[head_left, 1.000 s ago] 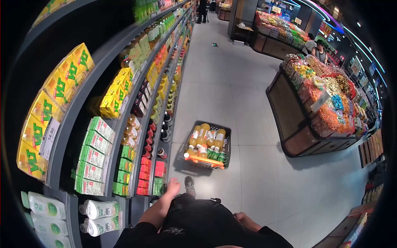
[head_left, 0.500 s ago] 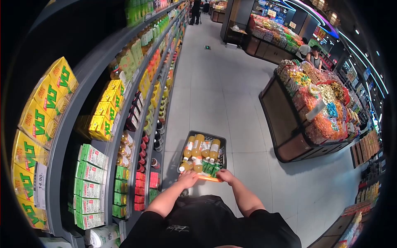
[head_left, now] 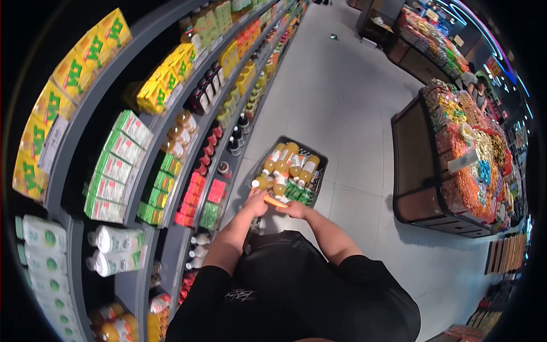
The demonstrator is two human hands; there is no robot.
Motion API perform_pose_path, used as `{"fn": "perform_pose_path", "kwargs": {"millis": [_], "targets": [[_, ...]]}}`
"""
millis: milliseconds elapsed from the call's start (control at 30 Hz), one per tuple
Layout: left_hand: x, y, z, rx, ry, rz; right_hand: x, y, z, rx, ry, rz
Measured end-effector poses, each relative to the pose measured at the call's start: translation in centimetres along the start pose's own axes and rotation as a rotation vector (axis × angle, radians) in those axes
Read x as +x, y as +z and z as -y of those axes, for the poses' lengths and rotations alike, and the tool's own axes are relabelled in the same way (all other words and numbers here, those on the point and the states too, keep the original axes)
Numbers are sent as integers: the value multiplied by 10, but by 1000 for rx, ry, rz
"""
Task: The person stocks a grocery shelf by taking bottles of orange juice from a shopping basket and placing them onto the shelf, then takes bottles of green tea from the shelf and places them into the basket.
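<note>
In front of me is a dark shopping basket point(head_left: 323, 171) with an orange handle point(head_left: 276, 202) along its near side. My left hand point(head_left: 256, 203) is closed at the handle's left end, close to a white bottle cap. At the other end, my right hand point(head_left: 294, 210) has its fingers curled around the bar. Several bottles of yellow-orange juice point(head_left: 282, 165) lie in the basket. Nearer to me in it are green packages point(head_left: 298, 194), whose kind I cannot make out.
Drink shelves point(head_left: 154, 142) run along my left, with yellow cartons point(head_left: 165, 80), green-and-white packs point(head_left: 117, 171) and bottles. To the right stands a bin point(head_left: 419, 165) heaped with wrapped sweets. Another display point(head_left: 427, 45) and a person point(head_left: 478, 91) are farther back. Pale floor tiles point(head_left: 353, 114) lie between.
My view has swung, so the shelves look more slanted and the basket appears higher and further right. Both hands stay at the handle, now closer together.
</note>
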State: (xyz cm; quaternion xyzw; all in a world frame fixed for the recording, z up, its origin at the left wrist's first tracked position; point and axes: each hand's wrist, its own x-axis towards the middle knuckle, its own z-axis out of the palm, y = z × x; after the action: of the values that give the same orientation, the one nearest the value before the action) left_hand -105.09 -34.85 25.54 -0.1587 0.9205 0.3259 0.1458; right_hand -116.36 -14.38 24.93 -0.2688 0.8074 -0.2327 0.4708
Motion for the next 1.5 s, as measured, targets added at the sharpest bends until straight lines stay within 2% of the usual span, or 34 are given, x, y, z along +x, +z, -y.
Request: {"fn": "perform_pose_path", "kwargs": {"millis": [33, 200, 300, 400, 567, 633, 733, 833, 933, 1033, 1133, 1233, 1333, 1433, 1500], "targets": [[-2, 8, 2, 9, -14, -37, -1, 6, -9, -39, -112, -47], [-43, 33, -29, 45, -138, -180, -28, 35, -30, -127, -168, -229], [-63, 40, -48, 70, -183, -217, -34, 35, -42, -163, -146, -160], [-75, 46, -66, 100, -296, -127, -40, 31, -58, -202, -150, -108], [-79, 80, -97, 286, -360, -61, -71, 25, -78, -296, -226, -104], [-88, 97, -108, 254, -360, -86, -77, 18, -86, -339, -229, -64], [-114, 106, -119, 132, -345, -17, -91, 9, -100, -416, -256, -24], [-129, 144, -133, -56, -425, -38, -109, 3, -114, -483, -300, -7], [-158, 164, -195, -166, -583, -119, -129, -8, -133, -603, -329, 9], [-176, 208, -241, -228, -662, -269, -150, -20, -159, -695, -399, 48], [-187, 238, -283, -357, -718, -303, -173, -37, -176, -775, -435, 97], [-185, 274, -324, -408, -754, -341, -184, -56, -208, -816, -466, 126], [-183, 283, -374, -469, -789, -343, -183, -87, -232, -880, -517, 182], [-152, 297, -389, -571, -797, -258, -184, -118, -229, -1015, -578, 296], [-120, 308, -403, -493, -841, -145, -173, -149, -234, -1155, -653, 405]]}}
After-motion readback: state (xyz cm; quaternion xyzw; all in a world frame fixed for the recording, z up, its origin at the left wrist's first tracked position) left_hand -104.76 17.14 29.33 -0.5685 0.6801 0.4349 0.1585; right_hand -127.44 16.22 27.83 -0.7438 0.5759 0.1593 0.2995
